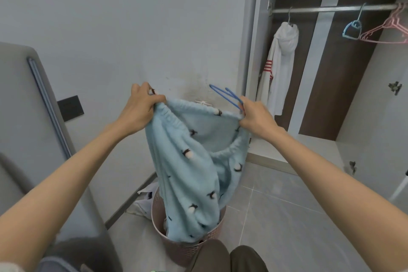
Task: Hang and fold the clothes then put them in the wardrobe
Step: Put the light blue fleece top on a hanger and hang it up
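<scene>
Hanging step. Our left hand (141,110) and right hand (256,118) pinch the blue trousers (189,174) at the waistband; right grip also clasps the blue hanger (228,95). Next, we judge: mount them.

The person's left arm (66,174) and right arm (331,174) are bare, and dark olive-brown trousers (212,256) cover the knees just beside the pink basket (157,223).

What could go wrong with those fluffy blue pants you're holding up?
The right hand pinches the pants and a blue hanger together, so one might slip and drop. The legs dangle into the pink basket and could snag its rim or tip it when lifted.
</scene>
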